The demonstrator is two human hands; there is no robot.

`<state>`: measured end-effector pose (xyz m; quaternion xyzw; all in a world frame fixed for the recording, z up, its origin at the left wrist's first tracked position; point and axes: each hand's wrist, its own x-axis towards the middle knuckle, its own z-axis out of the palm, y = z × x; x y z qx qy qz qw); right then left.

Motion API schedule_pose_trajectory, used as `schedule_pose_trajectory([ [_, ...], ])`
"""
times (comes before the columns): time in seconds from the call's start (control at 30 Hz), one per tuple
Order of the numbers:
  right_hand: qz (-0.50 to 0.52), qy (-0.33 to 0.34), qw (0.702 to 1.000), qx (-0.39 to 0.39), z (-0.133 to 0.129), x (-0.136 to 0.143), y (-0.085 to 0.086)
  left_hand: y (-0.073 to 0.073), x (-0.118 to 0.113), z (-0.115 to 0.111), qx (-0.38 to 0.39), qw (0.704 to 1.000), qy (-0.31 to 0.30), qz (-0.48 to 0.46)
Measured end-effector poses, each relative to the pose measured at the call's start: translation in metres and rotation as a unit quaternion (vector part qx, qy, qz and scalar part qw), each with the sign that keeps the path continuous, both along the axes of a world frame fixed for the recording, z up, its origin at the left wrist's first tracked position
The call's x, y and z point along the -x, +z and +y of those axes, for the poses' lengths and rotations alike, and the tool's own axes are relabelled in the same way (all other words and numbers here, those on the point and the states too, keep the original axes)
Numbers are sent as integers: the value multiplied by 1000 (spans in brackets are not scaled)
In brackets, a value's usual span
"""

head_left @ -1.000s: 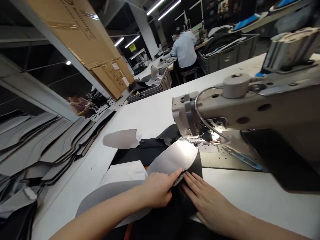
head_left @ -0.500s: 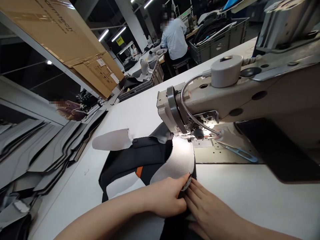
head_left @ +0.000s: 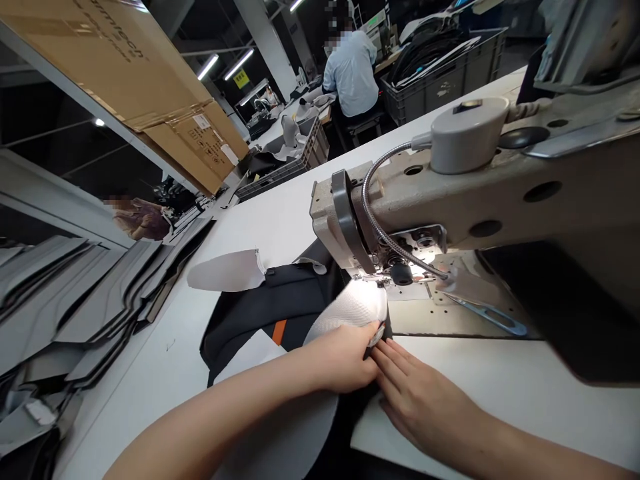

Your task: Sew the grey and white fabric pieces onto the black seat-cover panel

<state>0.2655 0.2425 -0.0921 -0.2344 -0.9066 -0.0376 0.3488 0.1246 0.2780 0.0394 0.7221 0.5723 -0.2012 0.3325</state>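
Reference landmark: the sewing machine (head_left: 480, 183). We find the pale mesh piece (head_left: 347, 310) with its far end directly beneath the machine's head, brightly lit there; its near end comes toward us from the machine. We see the left hand (head_left: 347, 360) in front of the machine's head, closed on the mesh's near edge, index finger stretched along it and the other fingers curled. The right hand (head_left: 423, 393) is just beside it, also in front of the machine: fingers straight, side by side, tips against the same edge. Its thumb is hidden, so we cannot tell whether it pinches any cloth.

We record black padded fabric (head_left: 295, 297) to the left of the machine's head, partly under the mesh, with an orange strip (head_left: 279, 331) across it. A pale grey flap (head_left: 227, 270) lies farther left of the machine. Blue-handled snips (head_left: 493, 319) rest beneath the machine's arm, near a dark flat panel (head_left: 560, 313). Well left of the machine, we note stacked grey panels (head_left: 100, 300).
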Motion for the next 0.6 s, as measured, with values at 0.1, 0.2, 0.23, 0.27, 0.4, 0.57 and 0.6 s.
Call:
schedule_pose_trajectory([
  [0.1, -23, 10, 1000, -17, 3, 0, -6, -1, -3, 7, -10, 1000, -11, 10],
  [0.2, -36, 26, 999, -10, 3, 0, -9, -4, -7, 8, -29, 999, -20, 29],
  [0.23, -36, 27, 999, -6, 4, -1, -9, -6, -8, 8, -38, 998, -22, 36],
  [0.27, -33, 24, 999, 0, 5, -1, -8, -7, -8, 8, -48, 998, -24, 43],
  [0.4, 0, -4, 1000, 31, 13, -4, 0, -12, -10, 16, -80, 994, -25, 64],
  [0.57, 5, -17, 999, 43, 24, -5, 0, -13, -16, 28, -127, 988, -29, 88],
  [0.6, 3, -22, 999, 36, 25, -4, -2, -14, -18, 28, -132, 986, -31, 98],
])
